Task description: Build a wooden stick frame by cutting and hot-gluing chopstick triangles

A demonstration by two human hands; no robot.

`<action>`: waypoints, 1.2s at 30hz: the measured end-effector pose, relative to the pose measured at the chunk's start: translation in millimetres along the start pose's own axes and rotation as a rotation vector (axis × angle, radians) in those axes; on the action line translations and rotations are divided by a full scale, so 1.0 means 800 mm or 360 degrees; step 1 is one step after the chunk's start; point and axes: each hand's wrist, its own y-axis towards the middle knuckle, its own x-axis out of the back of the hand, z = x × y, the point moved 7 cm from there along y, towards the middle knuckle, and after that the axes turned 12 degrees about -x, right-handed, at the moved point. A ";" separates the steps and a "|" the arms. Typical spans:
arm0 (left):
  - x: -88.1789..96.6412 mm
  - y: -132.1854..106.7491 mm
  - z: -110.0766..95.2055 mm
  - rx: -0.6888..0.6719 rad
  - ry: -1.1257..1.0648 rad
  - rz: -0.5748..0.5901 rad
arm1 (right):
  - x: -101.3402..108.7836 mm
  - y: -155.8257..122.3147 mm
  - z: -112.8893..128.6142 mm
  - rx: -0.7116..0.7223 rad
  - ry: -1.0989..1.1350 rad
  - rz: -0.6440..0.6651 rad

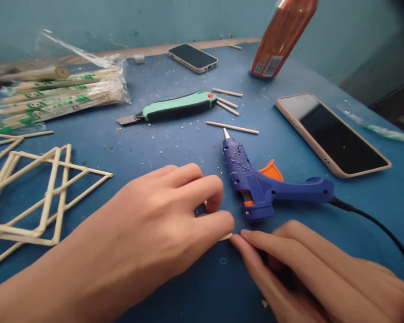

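My left hand [175, 211] is closed low over the blue table, its fingers curled round a thin wooden stick [226, 237]. Only a short end of that stick shows below the thumb; the rest is hidden under the hand. Right beside that end, the thumb and forefinger of my right hand [299, 260] are pressed together, their tips almost touching it. What they pinch, if anything, is out of sight. A blue glue gun [252, 179] with an orange trigger lies just beyond my right hand, nozzle pointing away.
Star-like stick frames [50, 193] lie at left, below wrapped chopsticks [60, 96]. A green utility knife [178, 106], blade out, lies mid-table near cut sticks [232, 127]. Two phones [336, 134] [192, 57] and an orange bottle [279, 40] stand farther off. A black cord [384, 220] runs right.
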 end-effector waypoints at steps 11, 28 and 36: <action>0.067 -0.040 -0.028 0.0185 0.0272 -0.0339 | 0.020 0.012 -0.015 -0.0290 0.0584 -0.0045; 0.026 -0.111 -0.023 0.0944 0.0328 -0.0742 | -0.005 0.017 -0.032 -0.0454 0.1030 0.0000; 0.026 -0.109 -0.029 0.0959 0.0350 -0.0719 | -0.002 0.018 -0.030 -0.0400 0.0957 -0.0093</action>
